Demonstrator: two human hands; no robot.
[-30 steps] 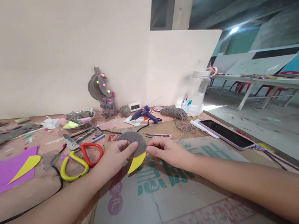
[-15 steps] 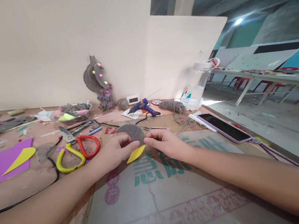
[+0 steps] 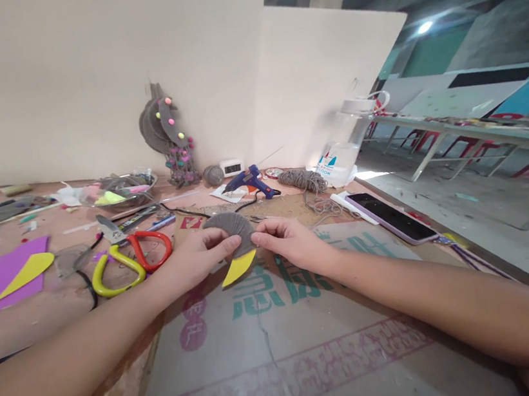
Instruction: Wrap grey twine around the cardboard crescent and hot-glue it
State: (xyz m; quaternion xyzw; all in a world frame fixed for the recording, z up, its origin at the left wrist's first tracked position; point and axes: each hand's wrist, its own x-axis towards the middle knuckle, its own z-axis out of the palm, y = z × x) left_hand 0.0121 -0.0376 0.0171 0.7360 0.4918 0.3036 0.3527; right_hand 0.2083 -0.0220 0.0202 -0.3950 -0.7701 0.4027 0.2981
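Held over the far edge of a pale grey sheet printed in green and purple (image 3: 210, 374), toward its left corner: a flat, curved piece wound in grey yarn (image 3: 237, 225), with a bare, pointed yellow tip (image 3: 239, 269) aimed at the near left corner. Gripped in the left hand (image 3: 203, 251), with thumb on the upper face and fingers beneath; pinched at its right rim by the right hand (image 3: 289, 240), with any loose strand there too fine to make out. Probably very light, with a thin, bendable core; likely soft and grippy over the yarn, smoother and easier to crease at the tip. Best taken across the broad wound part, clear of the yarn's last turns, for fear of loosening. In appearance: matte grey, finely lined, rounded along the outer rim, ending abruptly in plain, bright yellow.
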